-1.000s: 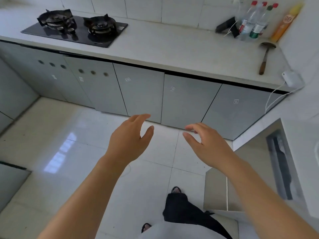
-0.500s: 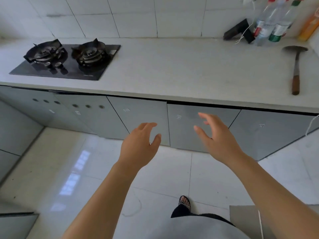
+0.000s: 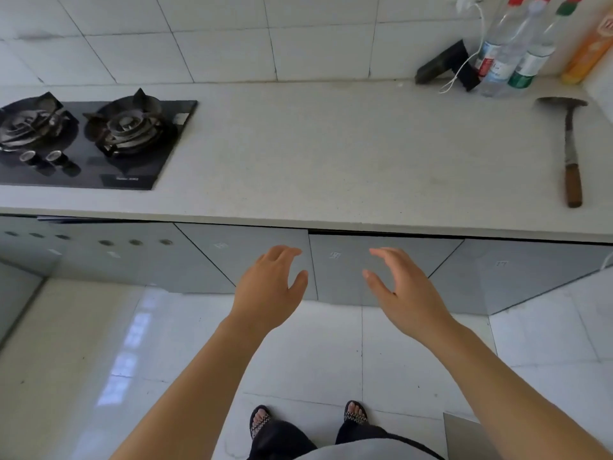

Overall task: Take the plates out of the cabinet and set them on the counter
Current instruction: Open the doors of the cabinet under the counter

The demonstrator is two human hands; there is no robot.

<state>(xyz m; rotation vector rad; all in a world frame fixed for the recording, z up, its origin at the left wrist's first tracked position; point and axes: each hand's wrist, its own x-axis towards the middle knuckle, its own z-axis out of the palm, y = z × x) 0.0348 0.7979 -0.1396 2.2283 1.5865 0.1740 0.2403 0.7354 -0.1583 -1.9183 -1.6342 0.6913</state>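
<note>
While cabinet doors (image 3: 381,267) stay shut, left hand (image 3: 268,290), right hand (image 3: 406,293) now nearer, empty, fingers spread.

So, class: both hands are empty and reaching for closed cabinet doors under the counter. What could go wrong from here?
1. The doors show no handles, so the fingers of the left hand or right hand may slip or get pinched.
2. A swinging door could hit the sandalled feet.
3. The spatula on the counter could get knocked when plates land.
</note>
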